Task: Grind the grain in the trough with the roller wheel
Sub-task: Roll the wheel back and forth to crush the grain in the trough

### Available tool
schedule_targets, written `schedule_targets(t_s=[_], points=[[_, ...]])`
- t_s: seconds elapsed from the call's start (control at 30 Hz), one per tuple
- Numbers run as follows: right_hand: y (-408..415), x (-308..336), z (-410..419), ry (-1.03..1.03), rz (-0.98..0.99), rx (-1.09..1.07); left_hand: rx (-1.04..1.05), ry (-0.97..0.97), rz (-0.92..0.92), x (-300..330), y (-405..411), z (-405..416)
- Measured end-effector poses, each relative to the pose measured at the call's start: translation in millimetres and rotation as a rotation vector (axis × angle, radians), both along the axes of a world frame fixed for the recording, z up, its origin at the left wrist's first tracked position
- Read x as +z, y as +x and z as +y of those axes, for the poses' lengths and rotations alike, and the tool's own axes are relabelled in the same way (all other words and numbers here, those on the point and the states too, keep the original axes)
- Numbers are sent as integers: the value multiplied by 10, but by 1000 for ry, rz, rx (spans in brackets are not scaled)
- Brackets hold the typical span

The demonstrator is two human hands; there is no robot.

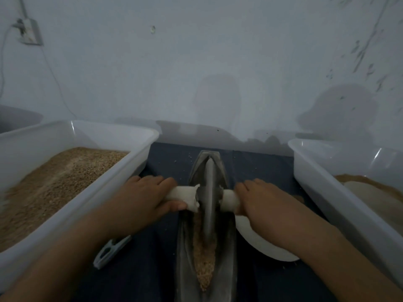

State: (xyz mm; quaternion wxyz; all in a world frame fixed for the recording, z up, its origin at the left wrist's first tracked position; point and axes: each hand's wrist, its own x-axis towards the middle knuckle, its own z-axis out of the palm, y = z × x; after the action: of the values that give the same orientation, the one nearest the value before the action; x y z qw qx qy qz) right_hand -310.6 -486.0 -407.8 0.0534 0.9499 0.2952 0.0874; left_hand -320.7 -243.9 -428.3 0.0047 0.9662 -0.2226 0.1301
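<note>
The place looks like a small, plain workroom for processing grain by hand, perhaps in a home, rather than a fitted kitchen or a shop. A bare, pale painted wall (218, 62) with scuffs and stains closes the far side, and a surface-mounted socket (29, 32) with a loose cable (54, 77) hangs on it at the upper left. The work surface is covered by a dark blue cloth (261, 171). Along its left edge stands a white plastic tub (65, 131) heaped with brown grain (65, 177); along its right edge stands a second tub (316, 171) holding finer meal (375, 192). Between them lies a boat-shaped metal grinding trough (187, 258).
</note>
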Motion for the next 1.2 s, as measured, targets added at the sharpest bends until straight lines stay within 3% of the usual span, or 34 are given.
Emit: schedule_targets(t_s=[0.07, 0.17, 0.23, 0.33, 0.43, 0.53, 0.63, 0.73, 0.87, 1.0, 1.07, 1.2], points=[[-146, 58, -30, -23, 29, 34, -63, -53, 203, 111, -92, 59], [-269, 118, -77, -53, 70, 47, -125, -106, 269, 186, -172, 88], [-248, 99, -84, -60, 89, 34, -110, -63, 216, 160, -148, 66], [-77, 12, -77, 30, 67, -9, -30, 21, -21, 36, -48, -20], [168, -82, -56, 88, -26, -51, 95, -10, -189, -118, 113, -91], [296, -174, -13, 103, -174, -55, 184, -32, -217, -188, 236, -141], [281, -195, 1, 78, -151, -58, 154, -18, -209, -169, 246, -107], [119, -83, -12, 9, -66, -6, 56, 32, -125, -91, 107, -20], [-161, 94, -75, -27, 66, 48, -77, -36, 214, 121, -90, 62], [-276, 212, -123, -40, 182, 83, -138, -75, 265, 230, -195, 73], [-213, 164, -124, -30, 162, 48, -103, -33, 204, 196, -172, 38], [47, -4, -84, 47, 65, -54, 54, 31, -114, -20, -8, -75]])
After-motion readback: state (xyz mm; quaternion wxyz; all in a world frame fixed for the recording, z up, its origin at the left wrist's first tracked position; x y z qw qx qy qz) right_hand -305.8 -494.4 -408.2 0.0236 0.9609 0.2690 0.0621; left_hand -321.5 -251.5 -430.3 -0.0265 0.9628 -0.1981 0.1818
